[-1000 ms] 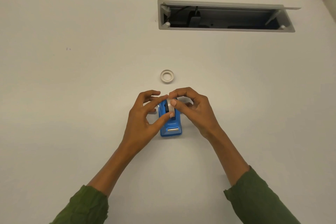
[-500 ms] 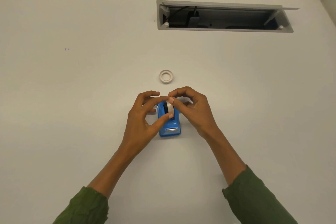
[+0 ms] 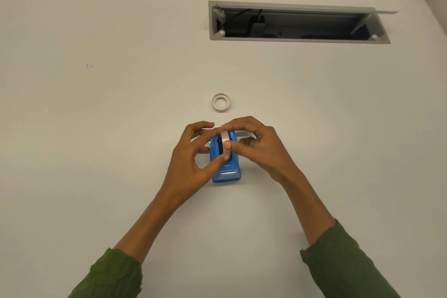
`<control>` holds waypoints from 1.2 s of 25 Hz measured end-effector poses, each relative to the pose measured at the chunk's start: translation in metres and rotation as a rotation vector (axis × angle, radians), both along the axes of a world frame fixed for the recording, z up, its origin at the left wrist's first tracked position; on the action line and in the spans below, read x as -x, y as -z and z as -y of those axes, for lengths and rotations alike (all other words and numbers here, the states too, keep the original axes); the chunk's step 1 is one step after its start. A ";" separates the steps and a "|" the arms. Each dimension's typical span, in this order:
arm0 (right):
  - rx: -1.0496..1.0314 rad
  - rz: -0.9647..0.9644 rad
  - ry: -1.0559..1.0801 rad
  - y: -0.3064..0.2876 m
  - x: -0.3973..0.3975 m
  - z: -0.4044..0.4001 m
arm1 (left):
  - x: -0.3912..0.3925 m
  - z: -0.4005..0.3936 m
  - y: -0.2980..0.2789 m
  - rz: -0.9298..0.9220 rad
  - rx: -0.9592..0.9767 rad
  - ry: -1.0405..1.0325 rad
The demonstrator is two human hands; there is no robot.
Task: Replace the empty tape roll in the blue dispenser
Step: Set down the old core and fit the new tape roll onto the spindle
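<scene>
Glossy and wedge-shaped, the blue dispenser [image 3: 226, 164] sits on the matte white desk [image 3: 121, 128], metal cutter strip nearest the wrists. Both hands pinch the white tape roll [image 3: 225, 141] seated in it: left hand [image 3: 191, 164] with thumb below, right hand [image 3: 261, 145] curled over. Beyond the fingertips, apart, lies the bare empty core ring [image 3: 220, 102].

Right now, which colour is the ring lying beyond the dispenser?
White ring, seen best in the head view.
</scene>
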State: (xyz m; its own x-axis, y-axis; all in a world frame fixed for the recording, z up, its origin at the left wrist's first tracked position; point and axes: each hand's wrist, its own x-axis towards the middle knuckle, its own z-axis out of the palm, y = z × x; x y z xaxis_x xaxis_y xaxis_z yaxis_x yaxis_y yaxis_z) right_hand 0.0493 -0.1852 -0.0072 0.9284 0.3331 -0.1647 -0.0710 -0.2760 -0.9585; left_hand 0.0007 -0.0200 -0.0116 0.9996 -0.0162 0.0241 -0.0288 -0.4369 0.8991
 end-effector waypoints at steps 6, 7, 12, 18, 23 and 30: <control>0.020 0.006 0.045 0.001 0.002 -0.004 | 0.000 0.001 -0.001 -0.009 0.003 -0.011; 0.025 0.018 0.057 0.001 0.003 -0.005 | -0.001 0.001 -0.001 -0.010 0.003 -0.013; 0.072 0.082 0.101 0.001 0.004 -0.009 | -0.002 0.000 -0.001 -0.019 0.009 -0.004; 0.073 0.046 0.139 -0.004 0.001 -0.011 | -0.003 -0.001 0.001 -0.025 0.012 0.000; 0.072 0.076 0.087 -0.014 0.000 -0.004 | -0.003 -0.003 -0.001 -0.028 0.019 0.018; 0.205 0.209 -0.002 -0.025 -0.004 -0.005 | -0.005 -0.003 0.000 -0.036 0.003 0.033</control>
